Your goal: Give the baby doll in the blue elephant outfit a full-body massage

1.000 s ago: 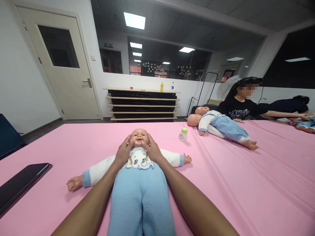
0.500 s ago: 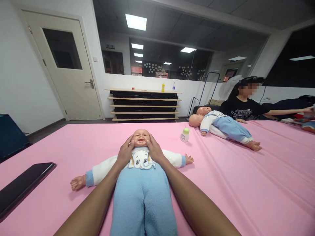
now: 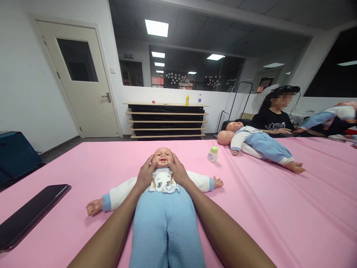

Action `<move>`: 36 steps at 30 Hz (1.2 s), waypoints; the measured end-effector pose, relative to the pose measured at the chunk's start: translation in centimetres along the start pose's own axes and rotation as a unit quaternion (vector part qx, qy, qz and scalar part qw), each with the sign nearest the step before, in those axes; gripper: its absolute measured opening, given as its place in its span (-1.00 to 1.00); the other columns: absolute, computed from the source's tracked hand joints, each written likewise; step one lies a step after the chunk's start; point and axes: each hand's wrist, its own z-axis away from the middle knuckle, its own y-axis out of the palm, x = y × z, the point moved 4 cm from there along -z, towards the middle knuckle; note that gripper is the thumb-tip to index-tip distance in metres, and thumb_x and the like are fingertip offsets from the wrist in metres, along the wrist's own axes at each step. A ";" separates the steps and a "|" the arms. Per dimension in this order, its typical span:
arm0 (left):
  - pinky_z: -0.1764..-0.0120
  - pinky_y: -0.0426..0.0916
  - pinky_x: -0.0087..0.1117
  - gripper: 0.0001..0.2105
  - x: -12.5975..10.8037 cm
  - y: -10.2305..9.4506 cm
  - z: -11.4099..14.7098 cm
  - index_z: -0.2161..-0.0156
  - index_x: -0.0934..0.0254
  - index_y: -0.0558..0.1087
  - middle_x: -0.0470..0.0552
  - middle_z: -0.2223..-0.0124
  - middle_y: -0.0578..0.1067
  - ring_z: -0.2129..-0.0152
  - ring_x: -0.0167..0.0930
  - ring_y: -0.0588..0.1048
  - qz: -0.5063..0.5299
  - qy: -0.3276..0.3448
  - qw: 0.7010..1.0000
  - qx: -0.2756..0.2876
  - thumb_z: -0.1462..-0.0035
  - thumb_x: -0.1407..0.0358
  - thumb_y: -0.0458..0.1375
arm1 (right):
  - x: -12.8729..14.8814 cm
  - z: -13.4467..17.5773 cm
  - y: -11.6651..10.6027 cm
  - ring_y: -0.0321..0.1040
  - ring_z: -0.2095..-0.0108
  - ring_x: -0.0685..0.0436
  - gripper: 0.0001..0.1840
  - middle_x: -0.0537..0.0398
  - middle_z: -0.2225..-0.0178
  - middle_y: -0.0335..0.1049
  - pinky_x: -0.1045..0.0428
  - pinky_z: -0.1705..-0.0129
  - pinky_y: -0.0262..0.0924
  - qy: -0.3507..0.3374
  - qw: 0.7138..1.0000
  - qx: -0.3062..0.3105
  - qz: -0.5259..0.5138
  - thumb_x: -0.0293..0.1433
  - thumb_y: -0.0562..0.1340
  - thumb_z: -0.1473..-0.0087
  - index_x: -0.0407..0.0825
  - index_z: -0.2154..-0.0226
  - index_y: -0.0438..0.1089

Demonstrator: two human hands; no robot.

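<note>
A baby doll [image 3: 164,212] in blue trousers and a white top with an elephant picture lies on its back, head away from me and arms spread. My left hand [image 3: 146,173] cups the left side of its head, with the thumb by the cheek. On the other side, my right hand [image 3: 178,170] holds the head in the same way. The fingers of both hands wrap round behind the head and are partly hidden. Between them the doll's face stays in view.
A pink-covered table [image 3: 251,208] bears a small white bottle with a green cap [image 3: 212,154], more dolls [image 3: 259,143] at the right and a black phone-like slab [image 3: 33,214] at the left. Beyond the right edge sits a person in black [image 3: 275,119], near another doll [image 3: 331,115].
The whole view has shifted slightly to the right. My hands stay on the doll's head. At the far right, the person's arm has drawn in and a doll there shows higher up.
</note>
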 end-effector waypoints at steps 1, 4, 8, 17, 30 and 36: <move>-0.15 0.29 -0.18 -0.31 0.0 0.1 0.0 -0.29 0.22 0.26 0.14 -0.28 0.33 -0.16 -0.17 0.36 -0.018 0.004 1.000 0.010 -0.14 -0.08 0.15 | 0.0 0.0 0.0 0.05 -0.32 -0.22 -0.16 0.05 -0.32 0.09 -0.16 -0.34 -0.07 -0.004 1.000 0.005 0.003 0.02 0.19 -0.13 0.09 -0.35 0.01; -0.07 0.37 -0.20 -0.16 0.0 0.3 0.1 -0.34 0.21 0.16 0.16 -0.27 0.33 -0.06 -0.18 0.45 -0.041 0.010 0.999 0.033 -0.01 -0.04 0.29 | 0.0 0.0 0.1 0.08 -0.30 -0.25 -0.07 0.07 -0.31 0.11 -0.17 -0.32 -0.02 -0.014 1.000 0.009 0.002 0.00 0.30 -0.03 0.12 -0.35 -0.01; -0.19 0.24 -0.22 -0.37 0.3 0.0 -0.1 -0.28 0.23 0.27 0.11 -0.28 0.32 -0.20 -0.22 0.32 -0.027 0.014 1.000 0.004 -0.20 -0.06 0.07 | -0.2 -0.1 0.0 0.03 -0.33 -0.22 -0.24 0.09 -0.32 0.10 -0.16 -0.35 -0.10 -0.006 1.000 0.002 0.000 0.00 0.15 -0.18 0.11 -0.34 0.04; -0.15 0.29 -0.20 -0.30 0.5 0.1 -0.2 -0.31 0.22 0.22 0.13 -0.27 0.35 -0.14 -0.20 0.38 -0.035 0.013 0.999 0.017 -0.13 -0.06 0.16 | -0.2 -0.1 0.1 0.04 -0.32 -0.23 -0.15 0.07 -0.33 0.07 -0.16 -0.34 -0.07 -0.010 1.000 0.007 0.010 -0.01 0.23 -0.12 0.10 -0.35 -0.01; -0.18 0.26 -0.20 -0.40 -0.2 -0.1 0.1 -0.26 0.23 0.31 0.10 -0.27 0.35 -0.20 -0.21 0.32 -0.014 0.013 1.000 -0.005 -0.22 -0.06 0.04 | -0.1 0.0 0.0 0.00 -0.34 -0.21 -0.26 0.09 -0.32 0.08 -0.17 -0.37 -0.15 -0.002 1.000 -0.002 -0.009 -0.01 0.13 -0.19 0.11 -0.33 0.05; -0.05 0.40 -0.20 -0.21 -0.3 0.3 0.1 -0.32 0.22 0.21 0.17 -0.26 0.35 -0.03 -0.18 0.47 -0.034 0.017 0.999 0.025 -0.02 -0.03 0.27 | 0.1 0.0 0.2 0.09 -0.29 -0.24 -0.07 0.08 -0.30 0.14 -0.18 -0.31 0.00 -0.011 1.000 0.009 -0.018 -0.02 0.31 -0.03 0.11 -0.35 0.00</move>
